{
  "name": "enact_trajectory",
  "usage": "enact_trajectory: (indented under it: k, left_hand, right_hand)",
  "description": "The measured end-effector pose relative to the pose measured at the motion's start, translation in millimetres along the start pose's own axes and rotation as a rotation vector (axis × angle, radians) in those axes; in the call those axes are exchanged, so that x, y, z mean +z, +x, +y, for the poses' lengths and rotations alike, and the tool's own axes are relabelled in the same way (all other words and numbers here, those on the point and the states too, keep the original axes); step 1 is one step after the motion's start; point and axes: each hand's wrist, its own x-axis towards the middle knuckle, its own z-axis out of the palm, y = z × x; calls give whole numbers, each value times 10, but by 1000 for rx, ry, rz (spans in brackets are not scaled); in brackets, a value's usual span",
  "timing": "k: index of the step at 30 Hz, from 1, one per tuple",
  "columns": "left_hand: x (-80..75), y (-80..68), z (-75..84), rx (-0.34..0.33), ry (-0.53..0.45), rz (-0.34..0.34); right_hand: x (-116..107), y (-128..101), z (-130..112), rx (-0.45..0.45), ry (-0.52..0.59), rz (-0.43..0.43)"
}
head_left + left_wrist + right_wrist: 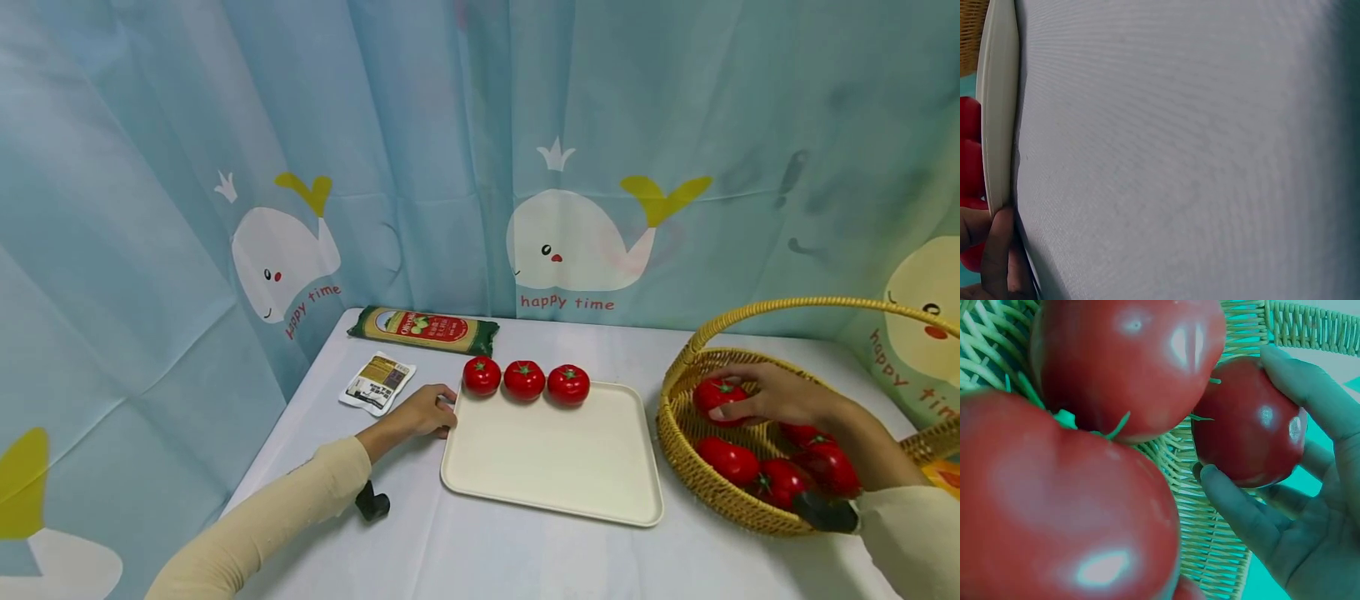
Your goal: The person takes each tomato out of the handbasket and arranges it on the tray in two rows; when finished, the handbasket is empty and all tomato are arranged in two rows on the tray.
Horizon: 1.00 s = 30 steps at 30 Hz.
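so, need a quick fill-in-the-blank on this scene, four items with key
1. The white tray carries exactly ____ tomatoes along its far edge.
2. The person's ____ hand grips the tray's edge.
3. The other hand holds a tomato whose skin is ____.
4. In the head view, the woven basket stands to the ____ of the tray.

Missing words: three; left; red; right.

The tomatoes [523, 381] are glossy red with green stems, the tray [555, 458] plain cream, the basket [681, 454] at right golden-tan weave. White covers the bench [525, 554]. A green packet [450, 329] bears a red label. Across the top, a pale blue curtain [427, 100] shows white, yellow-tailed whales [577, 237].
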Motion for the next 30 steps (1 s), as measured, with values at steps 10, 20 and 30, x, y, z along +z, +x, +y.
enact_trajectory:
  k: [10, 20, 30]
  left_hand:
    - [5, -10, -1, 9, -9, 1]
    - [2, -10, 8, 13, -7, 1]
    - [-10, 5, 1, 5, -16, 1]
  right_hand:
    - [-4, -113, -13, -78, -224, 126]
    - [4, -253, -65, -125, -239, 152]
    - [56, -335, -82, -169, -234, 191]
